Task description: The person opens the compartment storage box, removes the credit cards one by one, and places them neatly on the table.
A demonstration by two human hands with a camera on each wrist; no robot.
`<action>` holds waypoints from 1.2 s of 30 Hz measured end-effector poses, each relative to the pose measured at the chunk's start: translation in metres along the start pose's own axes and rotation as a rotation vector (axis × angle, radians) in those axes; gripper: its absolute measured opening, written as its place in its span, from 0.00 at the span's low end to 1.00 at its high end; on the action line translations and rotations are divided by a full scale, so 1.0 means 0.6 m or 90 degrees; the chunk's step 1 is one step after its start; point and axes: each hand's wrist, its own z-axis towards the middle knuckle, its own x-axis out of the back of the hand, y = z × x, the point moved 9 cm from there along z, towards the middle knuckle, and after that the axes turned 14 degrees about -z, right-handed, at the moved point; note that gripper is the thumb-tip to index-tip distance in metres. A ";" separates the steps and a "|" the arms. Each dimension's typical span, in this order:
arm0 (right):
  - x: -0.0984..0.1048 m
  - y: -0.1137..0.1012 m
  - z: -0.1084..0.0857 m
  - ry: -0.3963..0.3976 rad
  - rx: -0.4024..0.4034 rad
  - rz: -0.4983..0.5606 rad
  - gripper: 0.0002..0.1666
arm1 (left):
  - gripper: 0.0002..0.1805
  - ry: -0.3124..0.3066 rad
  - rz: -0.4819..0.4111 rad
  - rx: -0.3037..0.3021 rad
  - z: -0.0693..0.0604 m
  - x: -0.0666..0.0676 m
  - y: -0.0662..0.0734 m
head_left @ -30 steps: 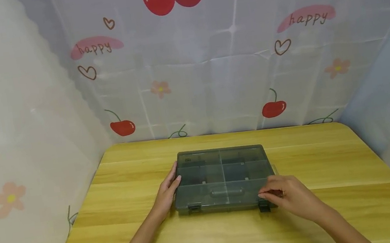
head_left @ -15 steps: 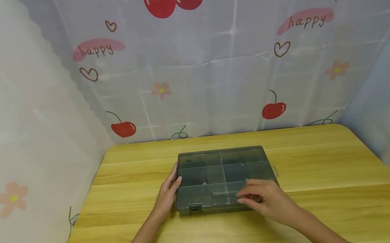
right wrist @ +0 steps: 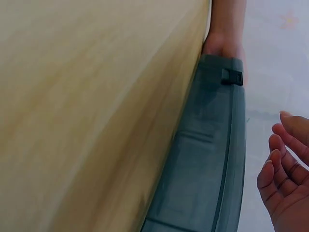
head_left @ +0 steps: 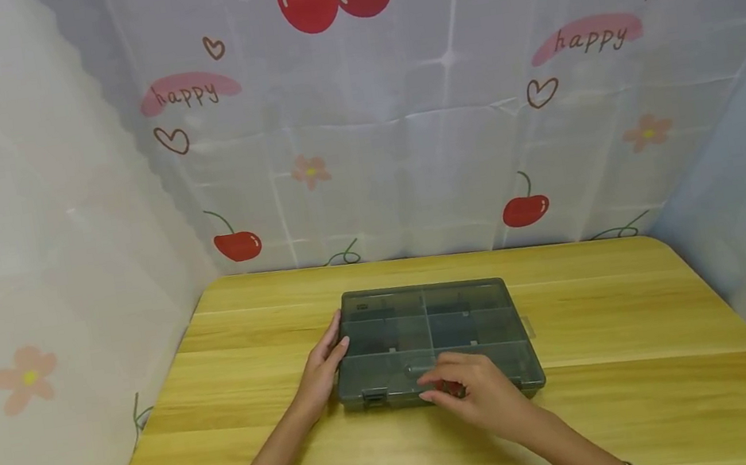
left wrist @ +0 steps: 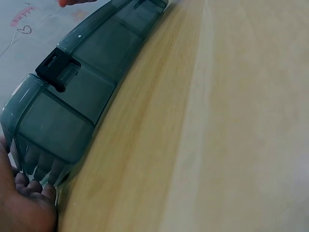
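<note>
Holding box point(head_left: 434, 329), mark point(head_left: 362, 307) possibly lettering

Left forearm point(head_left: 278, 449) slants in from near left; left hand point(head_left: 317, 375) farther out, left fingers point(left wrist: 35, 188) curled. Right forearm point(head_left: 566, 445) angles in from near right; right hand point(head_left: 486, 394) nearer, right fingers point(right wrist: 271, 183) loosely bent, thumb point(right wrist: 295, 126) tip apart from forefinger.

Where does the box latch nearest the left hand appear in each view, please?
Head: latch below centre, slightly left.
Left wrist: latch at upper left.
Right wrist: latch at upper right.
Shared landmark: the left hand at one end of the box, visible in all three.
</note>
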 end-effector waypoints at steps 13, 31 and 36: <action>-0.037 -0.011 0.027 -0.014 -0.011 0.017 0.08 | 0.35 0.001 0.004 -0.001 -0.001 0.000 0.000; -0.080 -0.011 0.057 -0.093 -0.049 0.048 0.09 | 0.35 -0.015 0.002 -0.006 -0.001 0.000 0.001; -0.085 -0.010 0.059 -0.104 -0.054 0.044 0.09 | 0.35 -0.016 0.000 -0.003 -0.001 -0.002 0.000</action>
